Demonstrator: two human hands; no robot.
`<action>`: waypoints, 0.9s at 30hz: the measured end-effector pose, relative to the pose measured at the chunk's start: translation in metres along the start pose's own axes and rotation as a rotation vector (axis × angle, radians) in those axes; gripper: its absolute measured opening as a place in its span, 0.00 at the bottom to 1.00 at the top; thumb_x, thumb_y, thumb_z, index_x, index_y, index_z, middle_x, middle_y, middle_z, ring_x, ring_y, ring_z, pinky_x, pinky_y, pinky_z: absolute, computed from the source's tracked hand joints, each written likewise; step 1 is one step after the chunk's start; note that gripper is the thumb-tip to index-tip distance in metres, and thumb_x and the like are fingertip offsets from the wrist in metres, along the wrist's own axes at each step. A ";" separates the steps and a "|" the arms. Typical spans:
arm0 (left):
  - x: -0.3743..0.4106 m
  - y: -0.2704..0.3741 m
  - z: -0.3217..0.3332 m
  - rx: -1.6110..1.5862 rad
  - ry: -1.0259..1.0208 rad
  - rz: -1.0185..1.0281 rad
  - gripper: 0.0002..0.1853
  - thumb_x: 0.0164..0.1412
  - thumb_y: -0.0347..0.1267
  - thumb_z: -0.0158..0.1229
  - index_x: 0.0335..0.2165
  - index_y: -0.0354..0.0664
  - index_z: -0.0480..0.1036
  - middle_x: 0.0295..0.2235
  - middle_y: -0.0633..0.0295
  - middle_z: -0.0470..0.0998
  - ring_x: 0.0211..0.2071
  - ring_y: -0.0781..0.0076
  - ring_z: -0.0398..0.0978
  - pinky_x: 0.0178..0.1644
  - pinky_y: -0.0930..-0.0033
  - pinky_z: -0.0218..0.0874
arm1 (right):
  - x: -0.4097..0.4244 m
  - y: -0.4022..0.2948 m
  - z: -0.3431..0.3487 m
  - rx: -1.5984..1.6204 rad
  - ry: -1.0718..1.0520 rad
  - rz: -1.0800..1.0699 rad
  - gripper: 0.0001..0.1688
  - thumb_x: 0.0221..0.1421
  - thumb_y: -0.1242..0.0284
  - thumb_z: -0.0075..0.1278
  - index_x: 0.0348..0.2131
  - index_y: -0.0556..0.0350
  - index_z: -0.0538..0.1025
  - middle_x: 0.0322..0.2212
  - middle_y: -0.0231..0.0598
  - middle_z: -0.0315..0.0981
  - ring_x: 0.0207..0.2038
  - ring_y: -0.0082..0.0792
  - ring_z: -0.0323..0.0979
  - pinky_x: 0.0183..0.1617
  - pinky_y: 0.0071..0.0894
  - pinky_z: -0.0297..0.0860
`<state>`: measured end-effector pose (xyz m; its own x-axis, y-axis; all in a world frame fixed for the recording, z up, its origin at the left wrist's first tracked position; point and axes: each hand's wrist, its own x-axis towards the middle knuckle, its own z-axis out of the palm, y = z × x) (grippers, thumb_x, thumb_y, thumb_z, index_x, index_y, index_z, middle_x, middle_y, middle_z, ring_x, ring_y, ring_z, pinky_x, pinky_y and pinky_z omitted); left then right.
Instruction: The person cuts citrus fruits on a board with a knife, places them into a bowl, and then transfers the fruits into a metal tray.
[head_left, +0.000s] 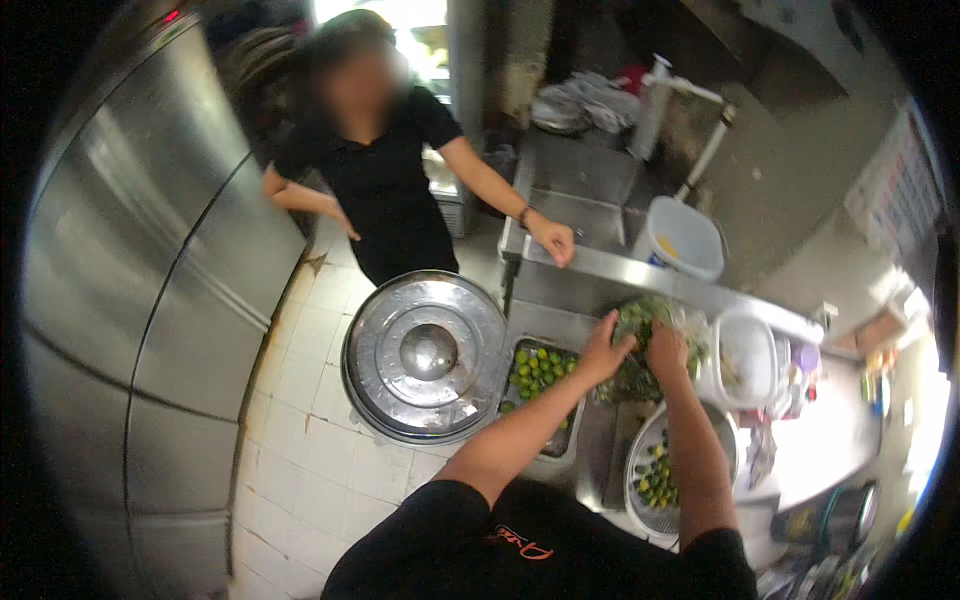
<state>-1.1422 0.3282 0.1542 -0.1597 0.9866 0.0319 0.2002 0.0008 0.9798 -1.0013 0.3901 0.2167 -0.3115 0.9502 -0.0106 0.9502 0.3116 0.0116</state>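
Both of my hands are at a bundle of leafy greens, which seems to be partly in a clear plastic bag. My left hand grips its left side, fingers pointing away from me. Closed over the right side is my right hand. More dark leaves hang below and between the hands. To the left sits a metal tray of small green citrus fruits. Under my right forearm stands a white colander with more small green and yellowish fruits, partly hidden by the arm.
A large lidded metal pot stands left of the tray. Across the steel counter, a co-worker rests one hand near its raised edge. A plastic bucket and a white container sit beyond my hands. Steel refrigerator doors line the left.
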 end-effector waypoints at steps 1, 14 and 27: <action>0.008 0.002 0.006 -0.028 -0.001 -0.011 0.43 0.60 0.50 0.51 0.62 0.36 0.45 0.62 0.44 0.50 0.64 0.50 0.47 0.65 0.58 0.41 | 0.003 -0.002 -0.001 -0.012 -0.051 0.024 0.17 0.49 0.75 0.49 0.42 0.53 0.71 0.36 0.50 0.75 0.41 0.53 0.72 0.43 0.50 0.69; 0.030 -0.006 0.024 -0.131 -0.048 -0.014 0.45 0.59 0.53 0.50 0.63 0.35 0.44 0.63 0.44 0.47 0.65 0.52 0.45 0.66 0.60 0.38 | 0.003 0.013 0.007 0.171 0.080 -0.163 0.27 0.44 0.75 0.56 0.46 0.51 0.67 0.35 0.55 0.74 0.40 0.58 0.72 0.42 0.51 0.69; 0.037 -0.009 0.018 -0.055 -0.128 -0.092 0.49 0.57 0.56 0.49 0.64 0.39 0.39 0.64 0.42 0.42 0.66 0.50 0.37 0.67 0.57 0.37 | 0.027 0.001 0.018 -0.014 -0.264 -0.070 0.42 0.52 0.63 0.47 0.61 0.58 0.51 0.50 0.57 0.68 0.53 0.52 0.66 0.59 0.70 0.46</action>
<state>-1.1327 0.3677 0.1426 -0.0498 0.9955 -0.0806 0.1365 0.0867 0.9868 -1.0083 0.4158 0.1988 -0.3599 0.8923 -0.2724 0.9257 0.3780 0.0153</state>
